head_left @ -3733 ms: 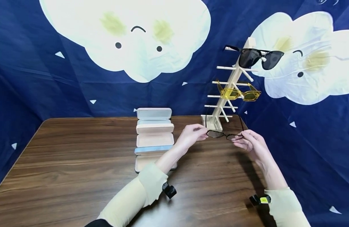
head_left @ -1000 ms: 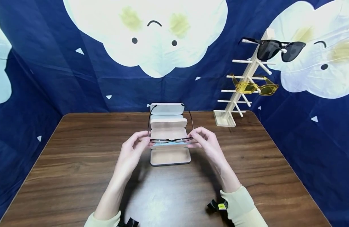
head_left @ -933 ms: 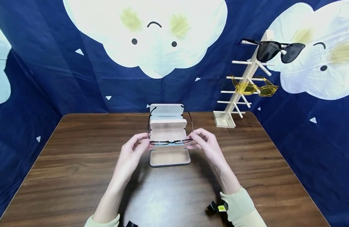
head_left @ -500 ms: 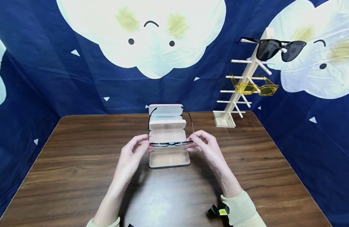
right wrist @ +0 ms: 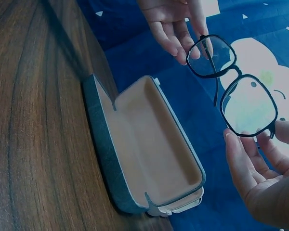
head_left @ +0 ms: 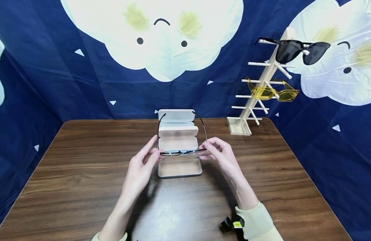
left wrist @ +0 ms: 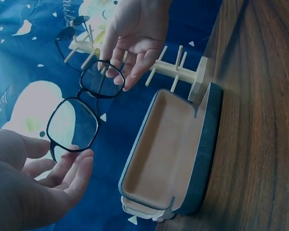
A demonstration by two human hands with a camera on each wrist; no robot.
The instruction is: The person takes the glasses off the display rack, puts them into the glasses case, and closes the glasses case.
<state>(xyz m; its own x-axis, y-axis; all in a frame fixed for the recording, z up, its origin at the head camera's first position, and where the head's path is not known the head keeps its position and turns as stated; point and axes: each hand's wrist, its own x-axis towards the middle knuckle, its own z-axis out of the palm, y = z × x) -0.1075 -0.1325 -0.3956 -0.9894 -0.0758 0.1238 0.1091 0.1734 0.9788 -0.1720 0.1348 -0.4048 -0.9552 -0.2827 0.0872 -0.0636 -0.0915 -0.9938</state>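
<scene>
Black-framed eyeglasses (head_left: 180, 153) with clear lenses hang in the air above a row of open eyeglass cases, temples unfolded and pointing away from me. At the left end of the frame, my left hand (head_left: 139, 169) holds them near the hinge, its index finger fairly straight along the temple. My right hand (head_left: 224, 159) pinches the right end with thumb and fingers. Below the glasses lies the nearest case (head_left: 180, 169), dark green outside and peach-lined. Behind it stand other open cases, one with a peach inside (head_left: 178, 143), partly hidden by the glasses and hands.
At the back right, a wooden display stand (head_left: 253, 102) with pegs bears black sunglasses (head_left: 289, 52) and yellow sunglasses (head_left: 263, 93). A dark blue cloth (head_left: 91, 93) with white clouds hangs behind the wooden table (head_left: 82, 180).
From beside the display stand, both hands have carried the eyeglasses left to above the cases. Over the last half second they stay nearly still; my left index finger has straightened.
</scene>
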